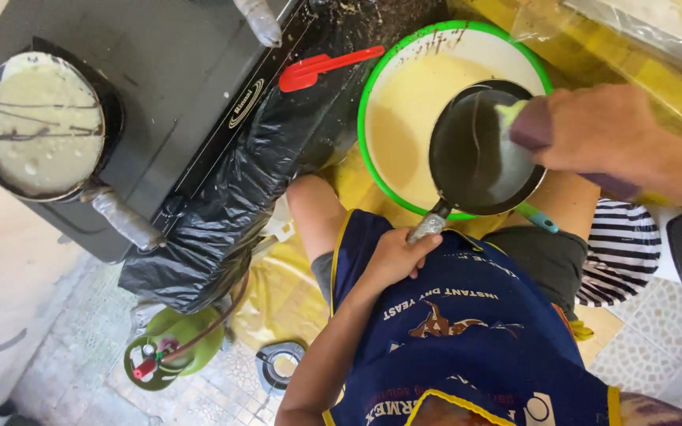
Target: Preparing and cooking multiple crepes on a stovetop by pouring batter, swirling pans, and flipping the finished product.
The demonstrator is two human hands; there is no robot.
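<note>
Tilted, the small pan [479,150] points its handle toward the left hand [395,256].

Single head camera looking almost straight down over wearer's own lap, blue apron [467,331] filling near bottom edge. View sitting close to hands: left hand [392,256] gripping pan handle near centre, right hand [593,130] entering from right edge. Green-rimmed bowl [372,102] lying just beyond knees. Stove [175,87] stretching toward far left, floor tiles showing at bottom left. Lens possibly wide-angle, edges looking slightly stretched. No second view sharing scene.
</note>
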